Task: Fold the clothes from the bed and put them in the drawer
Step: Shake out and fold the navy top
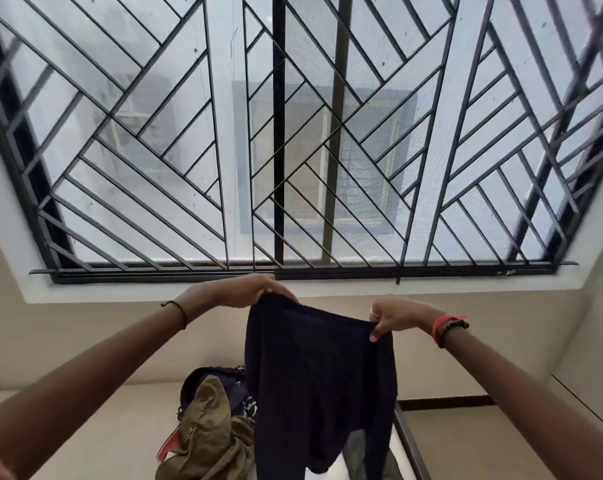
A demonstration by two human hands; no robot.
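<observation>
1. The left hand (248,291) is gripping the top left corner of a dark navy fabric garment (321,375), with its fingers curling over the cloth.
2. The right hand (395,317) is pinching the top right corner between thumb and fingers, at 3 o'clock from the left hand and well apart from it.
3. The garment is hanging in the air between the hands, with its top edge sagging and its body dropping toward 6 o'clock.
4. A crumpled olive-green cloth garment (210,431) is lying against a heap of dark clothes (224,379), at 7 o'clock just beside the hanging garment.
5. A black metal window grille (154,150) is filling the view at 12 o'clock.
</observation>
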